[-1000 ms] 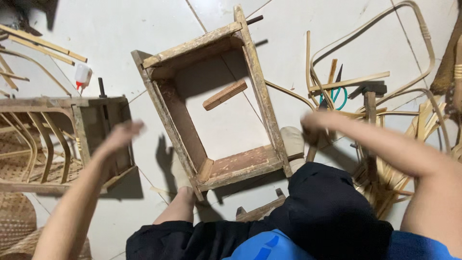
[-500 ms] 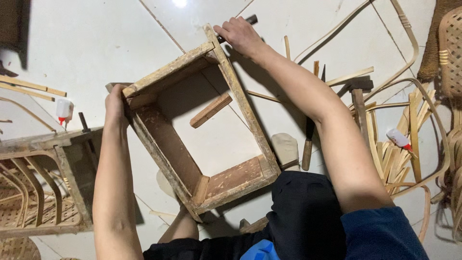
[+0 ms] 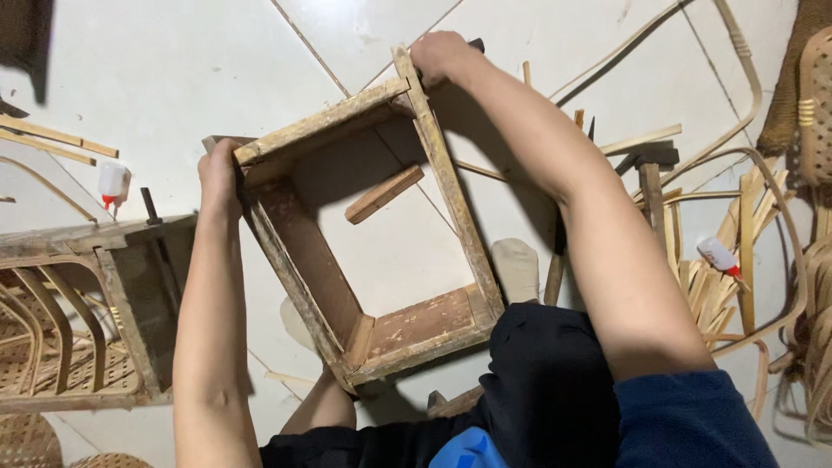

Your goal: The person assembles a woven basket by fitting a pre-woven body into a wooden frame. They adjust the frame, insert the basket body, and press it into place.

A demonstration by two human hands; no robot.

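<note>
A worn, square wooden frame [image 3: 451, 204] stands on the white tiled floor in front of my knees. My left hand [image 3: 218, 178] grips its far left corner. At the far right corner, my right hand [image 3: 438, 54] is closed over the top of the frame's post. A short loose wooden block [image 3: 384, 193] lies on the floor inside the frame. The near side of the frame rests against my legs in dark trousers [image 3: 546, 390].
A rattan and wood chair part [image 3: 78, 303] lies at the left, with a small glue bottle [image 3: 113, 184] beside it. At the right are a hammer [image 3: 650, 186], another small bottle [image 3: 719, 257], several cane strips [image 3: 745, 234] and bent rattan loops.
Both hands reached out from beside the frame and took hold of its far corners. The view has also shifted, so the frame sits more central.
</note>
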